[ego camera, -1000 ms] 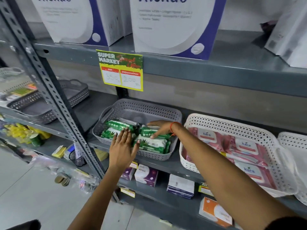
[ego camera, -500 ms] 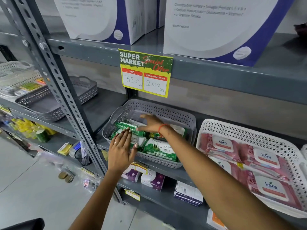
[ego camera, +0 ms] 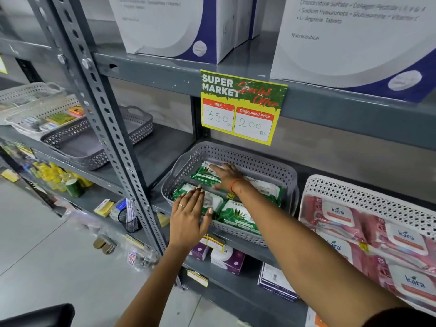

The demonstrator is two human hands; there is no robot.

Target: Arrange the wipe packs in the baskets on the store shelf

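Observation:
A grey perforated basket (ego camera: 259,159) on the middle shelf holds several green wipe packs (ego camera: 238,214) lying flat. My left hand (ego camera: 191,215) lies palm down over the basket's front left, fingers stretched flat on a green pack. My right hand (ego camera: 224,175) reaches in from the right, and its flat fingers press on the green pack at the back left (ego camera: 203,173). Neither hand is closed around a pack. To the right, a white basket (ego camera: 354,192) is filled with pink wipe packs (ego camera: 337,213).
A yellow price sign (ego camera: 240,107) hangs from the shelf edge above the grey basket. A slotted metal post (ego camera: 99,109) stands on the left, and behind it sits a dark grey basket (ego camera: 94,147). White-and-blue boxes (ego camera: 165,24) fill the top shelf. Small boxes (ego camera: 226,258) sit on the shelf below.
My right hand has slid from the middle packs to the back left pack. My left hand stays on the front left pack. The view has moved closer and leftward.

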